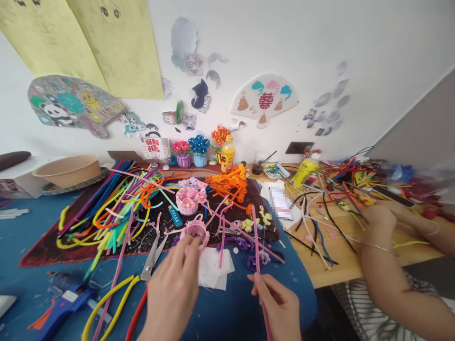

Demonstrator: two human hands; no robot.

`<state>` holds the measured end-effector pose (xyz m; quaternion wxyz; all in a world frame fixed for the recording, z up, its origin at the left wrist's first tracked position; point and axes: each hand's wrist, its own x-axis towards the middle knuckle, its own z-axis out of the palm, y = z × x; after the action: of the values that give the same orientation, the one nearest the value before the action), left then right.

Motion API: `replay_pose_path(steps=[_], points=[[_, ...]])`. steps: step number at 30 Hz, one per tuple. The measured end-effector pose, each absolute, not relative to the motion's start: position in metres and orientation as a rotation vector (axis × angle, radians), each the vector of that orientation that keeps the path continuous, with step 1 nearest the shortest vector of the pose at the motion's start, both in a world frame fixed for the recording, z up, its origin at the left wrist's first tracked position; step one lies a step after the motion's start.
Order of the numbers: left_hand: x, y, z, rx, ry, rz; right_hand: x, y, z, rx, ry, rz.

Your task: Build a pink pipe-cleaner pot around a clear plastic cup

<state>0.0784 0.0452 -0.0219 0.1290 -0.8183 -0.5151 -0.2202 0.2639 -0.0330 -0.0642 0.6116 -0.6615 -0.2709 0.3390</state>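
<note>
My left hand (174, 284) reaches to a small pink pipe-cleaner pot (199, 227), its closed fingers at the near rim and covering part of it. Between the thumb and fingers of my right hand (277, 303) is a long pink pipe cleaner (256, 237), standing nearly upright. Behind the pot sits a pink pipe-cleaner flower basket (187, 201). White paper tissues (215, 270) lie between my hands. Purple pipe-cleaner flowers (253, 261) rest close to the right hand. Scissors (151, 263) with yellow and red handles lie by my left hand.
A blue glue gun (66, 303) lies front left, near bundled pipe cleaners (121, 208). Orange pipe-cleaner pieces (227, 187), a juice bottle (228, 154) and finished flower pots (199, 151) stand farther back. A co-worker's arm (382, 255) rests over the wooden table (341, 237).
</note>
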Motion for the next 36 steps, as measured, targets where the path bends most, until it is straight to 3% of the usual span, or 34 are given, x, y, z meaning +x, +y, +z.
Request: replay_pose_path(steps=[3,6,15,20,26,30,36], points=[[0.116,0.039,-0.027,-2.666,-1.722,-0.313,0.265,-0.031,-0.062,-1.519,-0.643,0.750],[0.145,0.046,-0.036,-2.648,-1.860,-0.215,0.268,-0.032,-0.061,-1.513,-0.608,0.826],[0.137,0.043,-0.030,-2.611,-2.258,-0.319,0.267,-0.025,-0.064,-1.496,-0.606,0.928],[0.114,0.029,-0.031,-2.733,-2.576,-0.641,0.254,-0.020,-0.063,-1.491,-0.647,1.013],[0.091,0.017,-0.032,-2.847,-3.025,-1.358,0.232,-0.021,-0.061,-1.449,-0.720,1.152],[0.088,0.014,-0.024,-2.677,-3.030,-1.856,0.220,-0.024,-0.058,-1.410,-0.755,1.159],[0.102,0.005,-0.030,-2.406,-2.888,-2.164,0.207,-0.027,-0.051,-1.340,-0.829,1.153]])
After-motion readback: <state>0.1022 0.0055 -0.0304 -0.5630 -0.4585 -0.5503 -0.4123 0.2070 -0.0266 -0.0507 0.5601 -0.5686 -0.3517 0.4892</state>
